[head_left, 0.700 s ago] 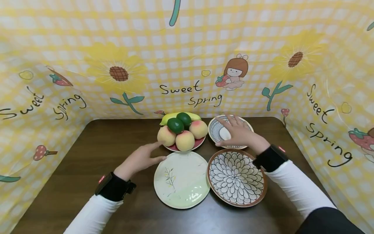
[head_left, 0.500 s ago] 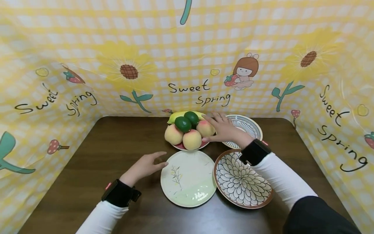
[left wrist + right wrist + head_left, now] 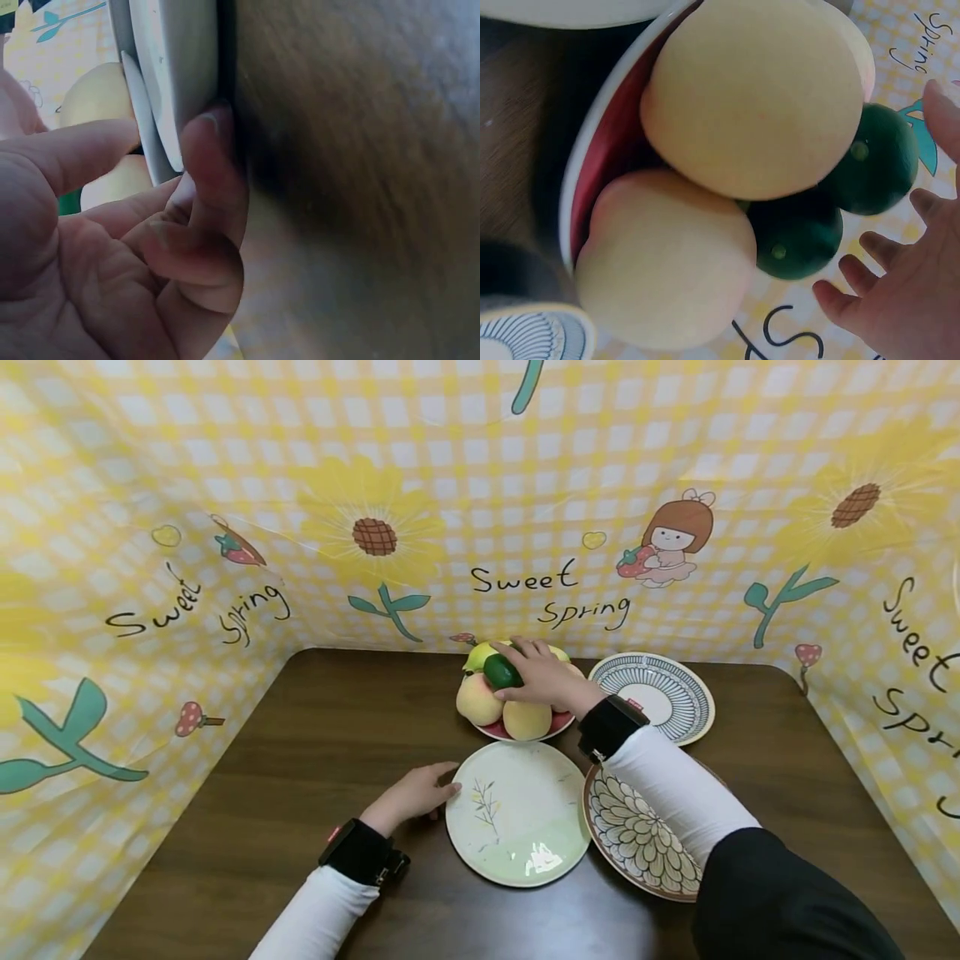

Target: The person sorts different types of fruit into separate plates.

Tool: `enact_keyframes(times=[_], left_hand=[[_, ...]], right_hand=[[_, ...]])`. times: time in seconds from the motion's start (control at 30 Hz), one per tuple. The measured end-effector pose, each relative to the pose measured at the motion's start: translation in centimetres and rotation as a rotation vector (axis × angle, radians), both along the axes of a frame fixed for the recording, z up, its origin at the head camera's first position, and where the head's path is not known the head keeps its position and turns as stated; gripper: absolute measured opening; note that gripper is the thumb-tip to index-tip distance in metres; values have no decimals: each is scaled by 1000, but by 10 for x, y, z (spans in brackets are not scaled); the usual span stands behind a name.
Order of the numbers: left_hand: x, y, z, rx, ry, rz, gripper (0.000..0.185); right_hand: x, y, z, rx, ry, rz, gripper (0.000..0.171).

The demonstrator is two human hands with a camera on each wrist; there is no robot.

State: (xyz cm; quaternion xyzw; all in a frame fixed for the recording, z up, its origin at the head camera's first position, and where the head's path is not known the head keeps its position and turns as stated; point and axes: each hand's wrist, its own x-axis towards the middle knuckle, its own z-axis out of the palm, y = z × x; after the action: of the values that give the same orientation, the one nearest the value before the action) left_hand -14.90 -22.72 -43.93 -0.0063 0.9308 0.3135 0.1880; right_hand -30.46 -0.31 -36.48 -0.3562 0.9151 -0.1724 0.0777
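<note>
My left hand (image 3: 408, 797) is at the left rim of a round pale green-and-white plate (image 3: 525, 827). In the left wrist view its fingers curl under the rim, with the thumb on the upper side. My right hand (image 3: 551, 681) hovers over a red-lined fruit dish (image 3: 495, 729) in the head view, fingers spread and slightly bent. Peaches (image 3: 480, 700) fill the dish, and a dark green avocado (image 3: 501, 671) shows between thumb and forefinger. Two avocados (image 3: 874, 161) appear in the right wrist view, apart from the fingertips. Yellow fruit (image 3: 480, 656) lies behind, partly hidden.
A blue-lined plate (image 3: 693, 706) stands at the back right. In front of it is a brown-rimmed petal-patterned plate (image 3: 637, 835), partly under the right forearm. Yellow checked cloth (image 3: 465, 460) walls the dark wooden table (image 3: 322, 727) at the back and sides.
My right hand has moved left from over the blue-lined plate to over the fruit. My left hand has come down to the pale plate's rim. The head view has shifted.
</note>
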Motion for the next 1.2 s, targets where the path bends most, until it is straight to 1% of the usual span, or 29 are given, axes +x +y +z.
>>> enact_keyframes(times=[0.17,0.3,0.43,0.6,0.73,0.93,1.03,1.1,1.2], left_hand=[[-5,-1,-4,37,-24,2,49],[-8,0,-7,59,-15,-3,46],[-9,1,-9,67,-3,2,45],[-8,-1,-10,78,-6,30,46],[-8,-2,-10,95,-16,42,46],[-7,0,-11,104,-16,39,45],[-6,0,-11,109,-18,48,45],[-7,-1,-11,108,-20,48,45],[-8,-2,-10,100,-20,40,46]], right_hand=[[-4,-10,0,14,4,-24,87],[-5,-14,-1,27,13,-49,88],[-5,-19,-5,70,61,-58,84],[-4,-24,-6,107,133,-81,76],[0,-26,-3,91,136,-82,72],[10,-17,3,-12,91,-52,69],[21,-8,8,-53,71,-24,68],[29,1,10,-62,48,0,68],[42,15,6,-82,14,60,68]])
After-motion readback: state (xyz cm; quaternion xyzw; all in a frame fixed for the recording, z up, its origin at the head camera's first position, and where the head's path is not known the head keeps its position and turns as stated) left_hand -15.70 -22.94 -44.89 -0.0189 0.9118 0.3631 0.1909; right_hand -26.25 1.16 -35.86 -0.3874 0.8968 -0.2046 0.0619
